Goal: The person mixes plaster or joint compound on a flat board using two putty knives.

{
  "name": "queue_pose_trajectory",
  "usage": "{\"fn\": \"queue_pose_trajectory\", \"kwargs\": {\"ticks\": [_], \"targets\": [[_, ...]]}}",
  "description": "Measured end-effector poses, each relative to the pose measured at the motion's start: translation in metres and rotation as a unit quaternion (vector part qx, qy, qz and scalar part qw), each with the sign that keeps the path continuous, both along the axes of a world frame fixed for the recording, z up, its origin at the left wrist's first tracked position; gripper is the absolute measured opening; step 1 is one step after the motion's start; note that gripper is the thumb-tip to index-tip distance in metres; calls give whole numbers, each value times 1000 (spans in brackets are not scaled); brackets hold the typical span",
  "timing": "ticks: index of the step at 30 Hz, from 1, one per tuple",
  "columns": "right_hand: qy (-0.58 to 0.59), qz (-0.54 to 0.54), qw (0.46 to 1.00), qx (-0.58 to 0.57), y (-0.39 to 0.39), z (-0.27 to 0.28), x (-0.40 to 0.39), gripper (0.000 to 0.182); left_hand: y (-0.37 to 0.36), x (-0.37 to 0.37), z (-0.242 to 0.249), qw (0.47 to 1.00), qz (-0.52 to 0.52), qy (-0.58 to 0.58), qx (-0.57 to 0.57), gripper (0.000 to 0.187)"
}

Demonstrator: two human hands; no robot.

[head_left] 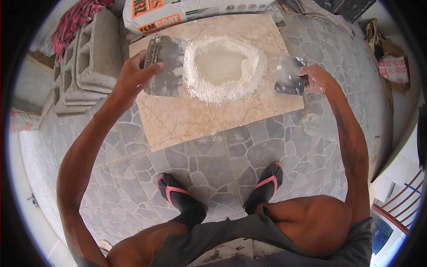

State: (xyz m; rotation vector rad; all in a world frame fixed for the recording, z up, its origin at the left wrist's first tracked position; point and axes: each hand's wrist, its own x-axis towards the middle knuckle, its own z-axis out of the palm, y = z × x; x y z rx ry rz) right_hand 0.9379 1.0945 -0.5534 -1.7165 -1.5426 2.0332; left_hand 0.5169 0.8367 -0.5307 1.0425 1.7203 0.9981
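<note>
My left hand grips a wide grey metal plastering blade, its thumb lying on the face. The blade stands just left of a ring of white powder. A pool of cloudy liquid fills the middle of that ring. On the other side my right hand is closed on a smaller dark scraper blade, smeared with white, a short gap from the powder. Beneath everything lies a beige marbled tile on the floor.
A ZEMCOAT bag lies behind the tile. Hollow concrete blocks are stacked at the left, a red checked cloth above them. Cardboard and a torn bag lie at the right. My feet in sandals stand on the stone-patterned floor.
</note>
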Motion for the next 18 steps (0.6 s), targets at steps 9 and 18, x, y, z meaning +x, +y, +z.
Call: {"fn": "queue_pose_trajectory", "kwargs": {"ticks": [9,18], "targets": [[51,44,996,54,20,-34,-36,15,-1,1,-3,1000,-7,-26,7,42],[-71,151,964,207,-19,26,-74,21,-3,2,-1,1000,7,-17,2,42]]}}
